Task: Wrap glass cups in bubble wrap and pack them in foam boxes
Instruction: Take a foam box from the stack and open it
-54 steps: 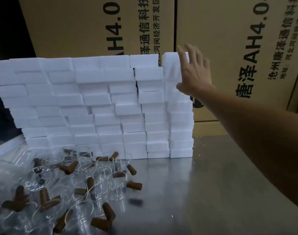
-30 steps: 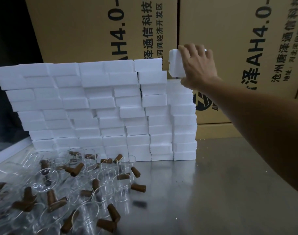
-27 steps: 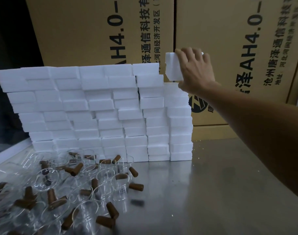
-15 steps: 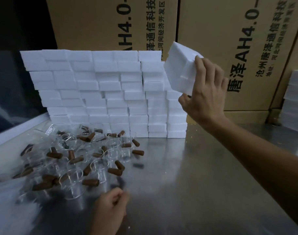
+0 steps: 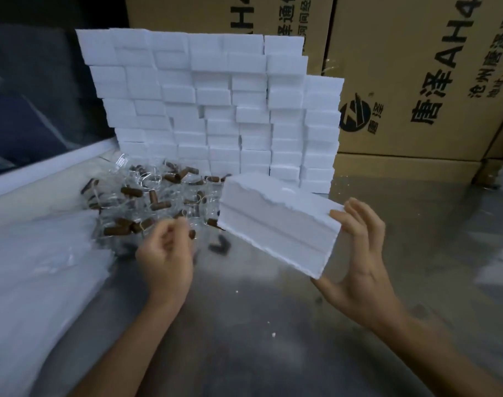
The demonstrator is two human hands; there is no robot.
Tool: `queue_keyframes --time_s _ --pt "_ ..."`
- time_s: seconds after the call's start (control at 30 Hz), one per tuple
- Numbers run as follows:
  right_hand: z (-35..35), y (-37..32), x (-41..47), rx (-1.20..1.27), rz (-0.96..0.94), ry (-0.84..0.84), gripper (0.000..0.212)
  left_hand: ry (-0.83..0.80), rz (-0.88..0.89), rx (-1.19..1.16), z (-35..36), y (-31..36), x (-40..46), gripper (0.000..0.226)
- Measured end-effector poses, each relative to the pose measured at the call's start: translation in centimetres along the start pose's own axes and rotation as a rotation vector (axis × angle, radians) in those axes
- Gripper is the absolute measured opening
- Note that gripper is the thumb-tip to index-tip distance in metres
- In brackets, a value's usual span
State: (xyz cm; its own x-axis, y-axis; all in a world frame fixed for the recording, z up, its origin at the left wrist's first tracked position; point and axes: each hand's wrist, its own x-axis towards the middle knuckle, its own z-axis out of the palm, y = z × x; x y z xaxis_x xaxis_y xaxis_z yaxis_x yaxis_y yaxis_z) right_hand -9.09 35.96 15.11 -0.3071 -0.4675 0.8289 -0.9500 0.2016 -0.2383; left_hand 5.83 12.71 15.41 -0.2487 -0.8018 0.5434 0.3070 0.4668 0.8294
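My right hand [image 5: 359, 259] holds a white foam box [image 5: 276, 222] by its right end, tilted above the metal table [image 5: 273, 325]. The box shows a seam along its long side. My left hand [image 5: 165, 255] hovers just left of the box with its fingers loosely curled and nothing in it. A pile of clear glass cups with brown cork-like handles [image 5: 147, 196] lies on the table behind my left hand. A sheet of bubble wrap [image 5: 29, 282] lies at the left.
A tall stack of white foam boxes [image 5: 215, 110] stands at the back of the table. Large cardboard cartons [image 5: 416, 67] with printed characters stand behind it. Small foam crumbs dot the table surface.
My right hand took a foam box off the top right of the stack and brought it down and toward me. My left hand came into view and rose beside the box.
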Motion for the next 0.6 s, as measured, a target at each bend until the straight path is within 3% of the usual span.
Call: queue_keyframes --time_s 0.1,0.23,0.37,0.5,0.6 --pt "0.3 1.0 -1.2 -0.012 0.043 -0.059 0.097 0.065 0.025 -0.007 -0.6 -0.1 0.7 0.023" --pt "0.7 1.3 -2.5 0.069 0.084 -0.142 0.09 -0.013 0.008 0.096 -0.4 -0.6 -0.2 0.032" --pt "1.4 1.1 -2.8 0.155 0.06 -0.208 0.084 -0.14 -0.129 0.204 -0.1 -1.3 -0.7 0.042" --pt "2.0 1.1 -2.8 0.15 0.057 -0.299 0.09 -0.205 -0.274 0.099 0.0 -1.7 -1.0 0.035" --pt "1.6 0.7 -3.1 0.248 0.109 -0.375 0.09 -0.225 -0.222 0.09 -0.7 -1.9 -0.9 0.032"
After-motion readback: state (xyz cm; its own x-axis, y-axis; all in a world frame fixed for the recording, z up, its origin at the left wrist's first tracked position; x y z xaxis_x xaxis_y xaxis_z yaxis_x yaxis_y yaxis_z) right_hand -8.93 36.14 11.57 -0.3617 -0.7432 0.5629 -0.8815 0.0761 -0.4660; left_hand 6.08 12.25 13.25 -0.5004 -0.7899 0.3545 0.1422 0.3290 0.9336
